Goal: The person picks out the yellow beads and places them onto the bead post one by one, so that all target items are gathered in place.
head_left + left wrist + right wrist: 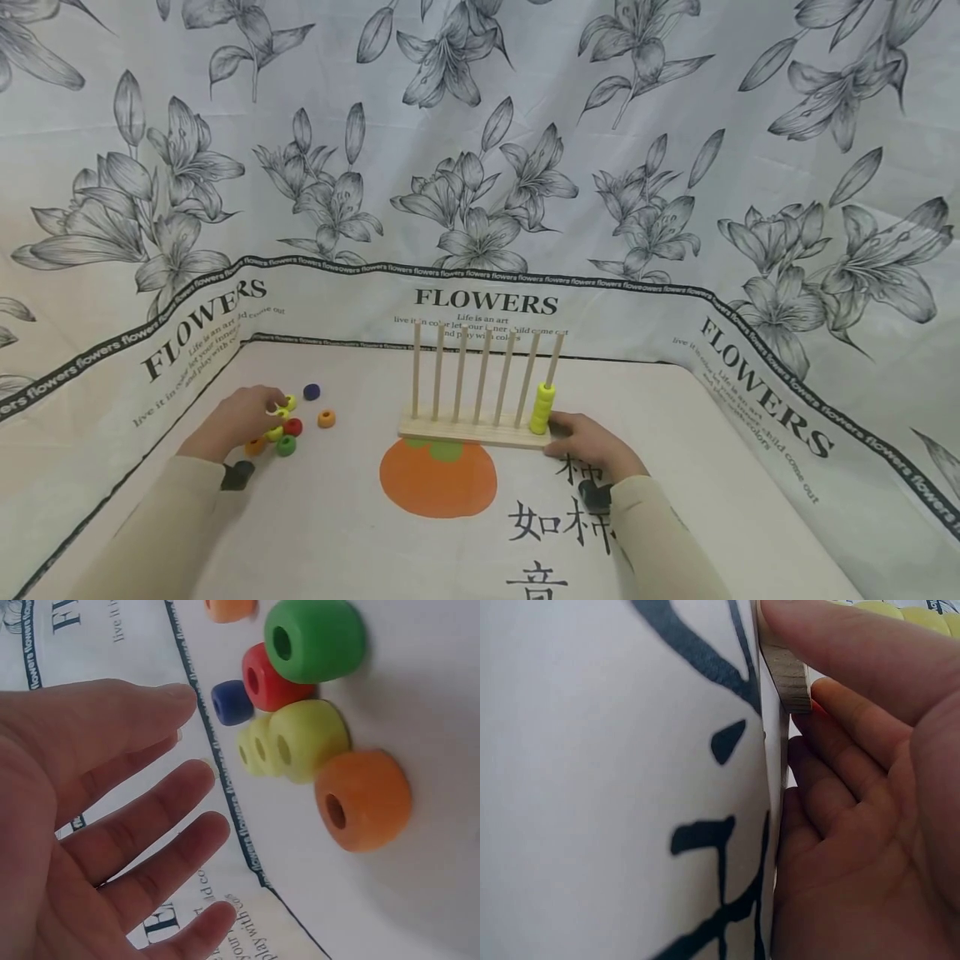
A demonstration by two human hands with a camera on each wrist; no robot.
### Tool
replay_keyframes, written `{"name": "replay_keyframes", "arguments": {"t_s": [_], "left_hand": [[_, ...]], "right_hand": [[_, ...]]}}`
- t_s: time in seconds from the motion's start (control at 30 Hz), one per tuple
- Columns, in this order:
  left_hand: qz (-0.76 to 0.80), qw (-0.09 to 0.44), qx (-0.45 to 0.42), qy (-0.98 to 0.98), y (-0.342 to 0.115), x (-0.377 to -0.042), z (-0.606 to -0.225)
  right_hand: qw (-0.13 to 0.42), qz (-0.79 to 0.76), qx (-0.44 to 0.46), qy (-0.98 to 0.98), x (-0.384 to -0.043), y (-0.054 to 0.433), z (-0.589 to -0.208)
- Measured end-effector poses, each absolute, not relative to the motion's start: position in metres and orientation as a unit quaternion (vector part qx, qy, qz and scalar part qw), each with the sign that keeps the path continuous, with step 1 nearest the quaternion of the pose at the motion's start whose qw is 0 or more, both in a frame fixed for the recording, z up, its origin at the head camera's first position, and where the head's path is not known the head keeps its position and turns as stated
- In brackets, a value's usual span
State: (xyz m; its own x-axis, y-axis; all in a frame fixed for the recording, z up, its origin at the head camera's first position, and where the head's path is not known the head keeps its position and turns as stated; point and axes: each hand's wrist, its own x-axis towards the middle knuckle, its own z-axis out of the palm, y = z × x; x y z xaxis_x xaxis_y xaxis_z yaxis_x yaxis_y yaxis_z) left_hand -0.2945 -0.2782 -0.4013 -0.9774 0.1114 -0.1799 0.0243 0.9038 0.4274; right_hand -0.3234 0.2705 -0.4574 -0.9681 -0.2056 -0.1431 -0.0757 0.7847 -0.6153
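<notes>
My left hand (232, 417) hovers over loose beads at the left of the table, its fingers loosely bent and holding nothing. In the left wrist view, a green bead (322, 645), a red bead (274, 686), a blue bead (231, 703), yellow beads (309, 741) and an orange bead (365, 800) lie just beyond the fingertips. With thumb in front and fingers behind, my right hand (588, 442) grips the right end of a wooden peg rack (476, 431). Several yellow beads (542, 410) are stacked on its rightmost peg; the other pegs are bare.
Another orange bead (326, 418) lies apart, between the bead group and the rack. The white cloth (322, 525) bears a printed orange persimmon (438, 483) and black characters. A flower-patterned curtain (480, 208) encloses the table at the back and sides.
</notes>
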Motion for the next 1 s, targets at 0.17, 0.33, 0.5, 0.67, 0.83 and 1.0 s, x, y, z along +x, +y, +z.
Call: {"name": "replay_keyframes", "arguments": {"t_s": [0.17,0.33,0.5,0.67,0.83,1.0], "left_hand": [[0.218,0.113,0.021,0.969,-0.281,-0.294,-0.405],[0.224,0.125,0.006,0.967,-0.282,-0.293,-0.412],[0.231,0.125,0.007,0.965,-0.281,-0.292,-0.416],[0.226,0.121,0.011,0.967,-0.282,-0.294,-0.42],[0.215,0.11,0.011,0.97,-0.285,-0.297,-0.428],[0.191,0.09,0.02,0.977,-0.288,-0.298,-0.438]], "right_hand": [[0.102,-0.319,-0.073,0.939,-0.324,0.27,-0.457],[0.102,-0.322,-0.077,0.938,-0.325,0.271,-0.458],[0.1,-0.318,-0.08,0.939,-0.326,0.272,-0.462],[0.097,-0.319,-0.078,0.939,-0.327,0.273,-0.463],[0.094,-0.316,-0.08,0.941,-0.327,0.274,-0.463],[0.099,-0.32,-0.078,0.939,-0.326,0.273,-0.461]]}}
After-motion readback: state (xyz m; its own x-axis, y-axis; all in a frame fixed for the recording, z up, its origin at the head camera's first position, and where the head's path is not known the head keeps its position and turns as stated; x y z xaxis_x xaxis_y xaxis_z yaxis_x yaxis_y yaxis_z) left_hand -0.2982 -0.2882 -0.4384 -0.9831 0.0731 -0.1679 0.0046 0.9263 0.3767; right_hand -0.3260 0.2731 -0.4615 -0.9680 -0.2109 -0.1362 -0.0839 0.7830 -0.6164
